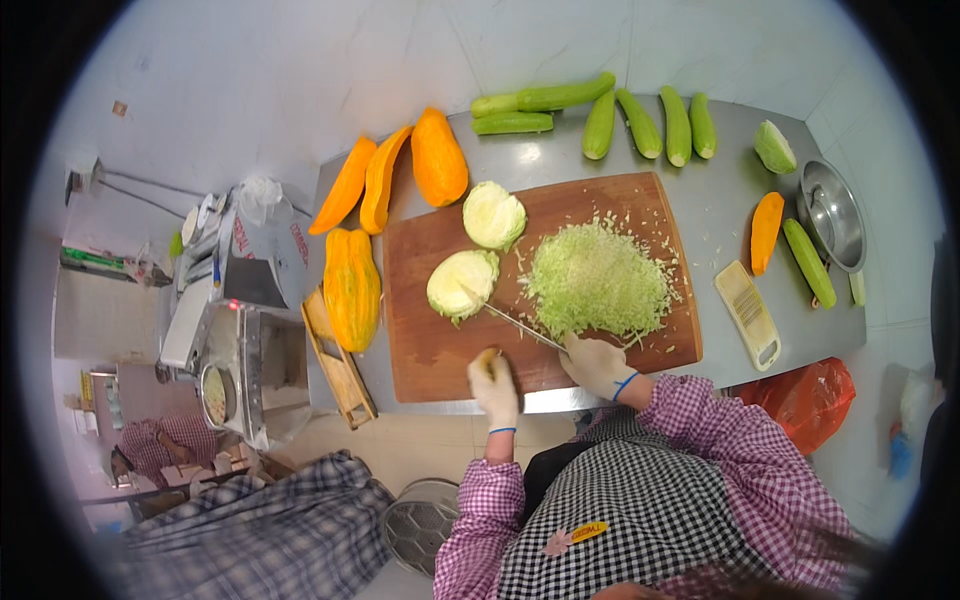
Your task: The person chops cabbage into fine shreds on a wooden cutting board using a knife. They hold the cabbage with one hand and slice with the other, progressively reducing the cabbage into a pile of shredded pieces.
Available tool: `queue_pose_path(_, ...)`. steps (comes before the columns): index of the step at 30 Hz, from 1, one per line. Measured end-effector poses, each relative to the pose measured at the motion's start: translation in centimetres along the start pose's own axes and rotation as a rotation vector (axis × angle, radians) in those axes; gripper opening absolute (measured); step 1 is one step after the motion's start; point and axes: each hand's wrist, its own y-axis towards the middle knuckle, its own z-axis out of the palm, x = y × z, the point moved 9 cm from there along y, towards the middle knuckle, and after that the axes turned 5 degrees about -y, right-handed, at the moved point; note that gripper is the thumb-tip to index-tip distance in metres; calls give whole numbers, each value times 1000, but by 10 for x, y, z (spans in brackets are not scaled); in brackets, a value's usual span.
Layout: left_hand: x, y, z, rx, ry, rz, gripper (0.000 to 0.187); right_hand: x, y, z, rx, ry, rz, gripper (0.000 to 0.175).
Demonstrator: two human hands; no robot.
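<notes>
My right hand [597,365], in a pale glove, grips the handle end of a knife [525,328] above the wooden cutting board [442,370]. The knife's far end meets the cut face of a cabbage half [452,289]; how deep it sits I cannot tell. My left hand [496,386], gloved too, is curled at the board's near edge, apart from the cabbage; a small brownish-yellow thing [489,361] shows at its fingers, its kind unclear. Another cabbage piece [493,215] lies behind the first. Shredded cabbage [598,279] forms a heap on the board's right part.
Orange squash pieces [439,161] and a wooden-framed slicer [341,364] lie left. Green squashes [566,94] line the back. A flat grater [748,313], a metal bowl [831,214] and a cabbage wedge [774,148] are right. A person [169,444] is at far left.
</notes>
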Motion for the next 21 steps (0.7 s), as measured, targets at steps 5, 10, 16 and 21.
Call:
queue_pose_path(5,14,94,-28,-195,-235,-299,60,-9,-1,-3,131,-17,-79,33)
queue_pose_path(10,-5,157,31,234,-681,-673,67,-59,15,-26,43,92,47,38)
queue_pose_path(16,-67,112,24,45,-148,63,57,-97,19,-43,-12,121,189,39)
queue_pose_path(21,-118,6,71,504,440,1035,50,-85,12,-41,-43,95,273,37)
